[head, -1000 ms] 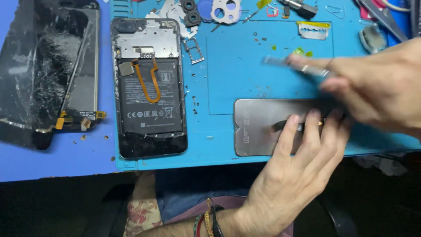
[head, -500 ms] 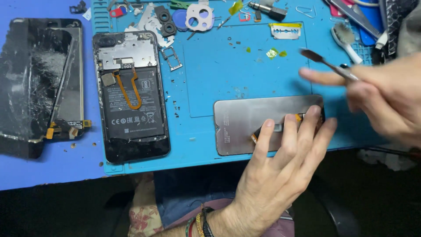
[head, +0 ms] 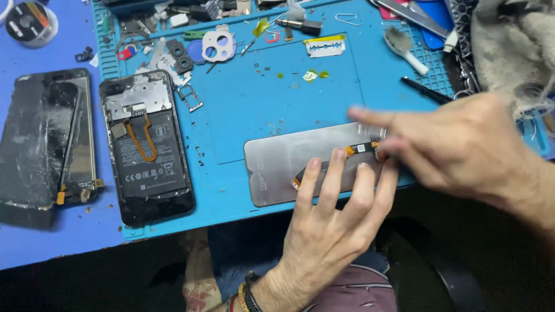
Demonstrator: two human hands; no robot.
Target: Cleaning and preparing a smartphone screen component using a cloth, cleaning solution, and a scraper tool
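Note:
A grey phone display panel [head: 277, 167] lies face down at the near edge of the blue work mat [head: 277, 104]. An orange-and-black flex cable [head: 359, 148] runs across its right part. My left hand [head: 332, 225] comes from below and rests flat on the panel, fingers spread over the cable. My right hand [head: 462, 147], blurred, reaches in from the right. Its fingertips touch the cable's right end and its index finger points left. Slim dark tweezers [head: 425, 89] stick out from behind its knuckles. An opened phone [head: 147, 147] with its battery showing lies at the mat's left.
A cracked black screen [head: 43, 144] lies on the blue table left of the mat. Small parts, a camera bezel [head: 218, 46], a razor blade [head: 325, 47] and a brush [head: 404, 49] crowd the mat's far side. A solder spool [head: 32, 23] and a grey cloth [head: 514, 52] sit at the corners.
My right hand has come down from above the panel to the flex cable's right end. My left hand stays pressed on the panel. The view has shifted slightly.

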